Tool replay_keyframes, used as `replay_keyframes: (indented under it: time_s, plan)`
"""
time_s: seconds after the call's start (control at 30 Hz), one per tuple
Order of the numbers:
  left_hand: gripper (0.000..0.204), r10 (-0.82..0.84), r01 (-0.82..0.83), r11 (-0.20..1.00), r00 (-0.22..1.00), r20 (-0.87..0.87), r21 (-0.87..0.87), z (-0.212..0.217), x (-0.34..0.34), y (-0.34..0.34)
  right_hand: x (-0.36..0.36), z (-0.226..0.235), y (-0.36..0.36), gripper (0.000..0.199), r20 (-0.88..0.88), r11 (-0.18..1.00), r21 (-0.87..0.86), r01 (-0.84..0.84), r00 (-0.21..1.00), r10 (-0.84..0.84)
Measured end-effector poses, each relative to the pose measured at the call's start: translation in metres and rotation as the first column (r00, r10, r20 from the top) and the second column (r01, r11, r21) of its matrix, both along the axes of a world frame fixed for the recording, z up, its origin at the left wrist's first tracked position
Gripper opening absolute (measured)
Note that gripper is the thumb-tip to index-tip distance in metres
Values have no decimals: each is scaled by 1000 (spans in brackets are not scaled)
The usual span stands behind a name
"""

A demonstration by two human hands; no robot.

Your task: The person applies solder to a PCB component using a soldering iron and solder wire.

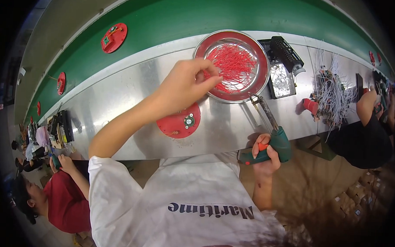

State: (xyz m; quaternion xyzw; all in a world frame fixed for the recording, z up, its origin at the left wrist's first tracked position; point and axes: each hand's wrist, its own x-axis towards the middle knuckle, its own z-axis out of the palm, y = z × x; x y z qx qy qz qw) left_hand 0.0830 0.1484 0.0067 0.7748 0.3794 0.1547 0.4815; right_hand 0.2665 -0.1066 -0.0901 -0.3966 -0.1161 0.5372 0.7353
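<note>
My left hand (189, 83) reaches over the left rim of a round metal bowl (262, 75), thumb and fingers pinched together. Whatever lies between the fingertips is too small to make out. Inside the bowl is a loose heap of thin red wires (234, 64). Below this hand, a red disc (169, 124) with a small green circuit board (189, 121) rests on the metal bench. At the bench's front edge my right hand (268, 156) grips a green soldering gun (282, 146) with a red trigger. Its tip points up toward the bowl's lower right rim.
A black soldering-iron stand (287, 54) sits right of the bowl. Further right are a bundle of white wires (333, 93) and a red spool (310, 105). Behind the bench runs a green belt (166, 22) carrying red discs (114, 38). Co-workers sit at left (68, 197) and right (362, 142).
</note>
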Motion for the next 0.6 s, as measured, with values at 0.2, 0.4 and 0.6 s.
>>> replay_keyframes:
  time_s: [0.2, 0.4, 0.6]
  plan:
    - [10, -66, 65, 998, 995, 79, 19, 38, -51, -82, -22, 26, 17, 22, 21, 992, -30, -124, 992, 125]
    - [10, 134, -98, 947, 986, 96, -307, 15, -83, -131, -72, 54, 59, 25, 132, 939, -67, -338, 930, 344]
    - [10, 302, -224, 883, 944, 136, -412, -9, -104, -154, -94, 52, 73, 29, 231, 901, -86, -425, 871, 433]
